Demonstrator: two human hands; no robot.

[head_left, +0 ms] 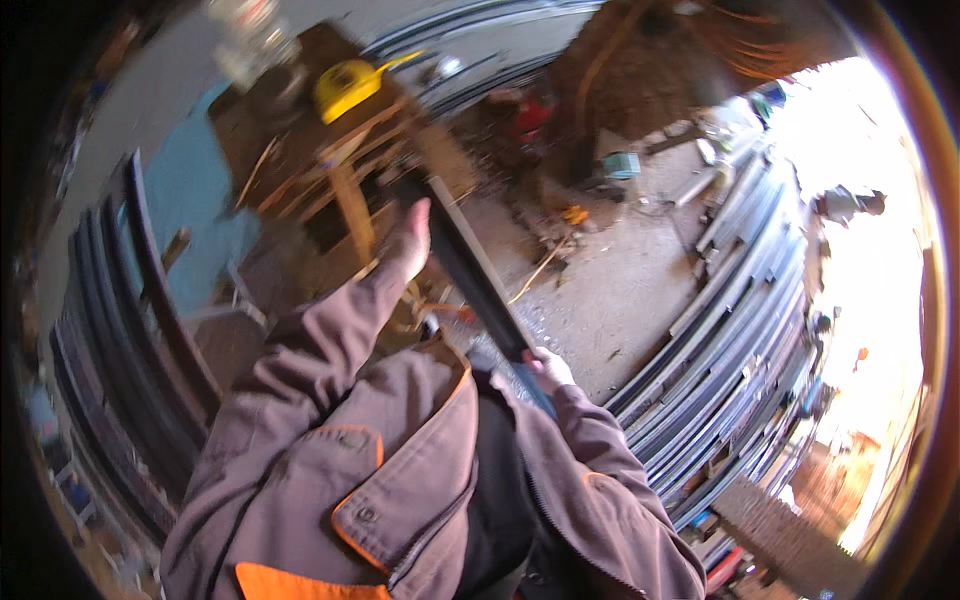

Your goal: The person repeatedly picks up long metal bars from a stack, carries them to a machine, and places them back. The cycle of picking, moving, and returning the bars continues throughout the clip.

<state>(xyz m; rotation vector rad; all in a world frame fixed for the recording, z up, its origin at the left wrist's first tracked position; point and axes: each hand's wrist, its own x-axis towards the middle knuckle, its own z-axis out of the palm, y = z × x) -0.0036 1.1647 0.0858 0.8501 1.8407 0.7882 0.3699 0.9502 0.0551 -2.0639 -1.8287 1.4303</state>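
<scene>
The metal bar [468,262] slants between my hands — right hand [548,372] pinching its near end, left hand [412,240] against its far part, whether closed I cannot tell. Just past my left fingers a wooden bench [350,208] crowds it; right of my fingers, open floor [640,305] runs to stacked bars [735,325].

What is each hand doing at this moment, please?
Left hand: against the bar, fingers mostly hidden; whether it is closed cannot be told.
Right hand: closed, holding the bar near its lower end.
</scene>
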